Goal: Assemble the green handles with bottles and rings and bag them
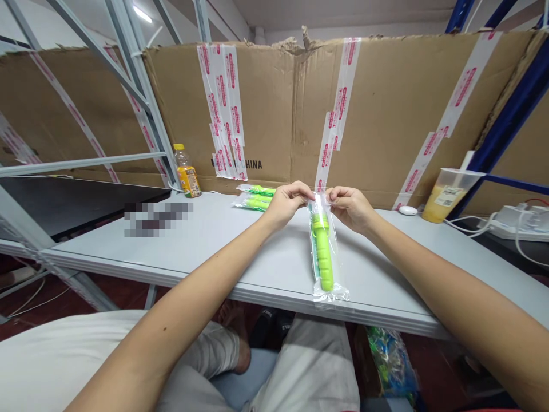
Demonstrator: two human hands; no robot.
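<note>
A clear plastic bag (328,269) with a long green item (323,254) inside lies lengthwise on the grey table (223,252), its near end at the table's front edge. My left hand (286,203) and my right hand (350,207) both pinch the bag's far open end, fingers closed on the plastic. Two more bagged green items (256,197) lie just left of my left hand, near the cardboard wall.
A taped cardboard wall (386,109) stands along the table's back. A small yellow bottle (187,172) stands at the back left, a plastic cup of yellow drink (448,194) and a white power strip (514,222) at the right. Metal rack struts (137,86) rise at the left.
</note>
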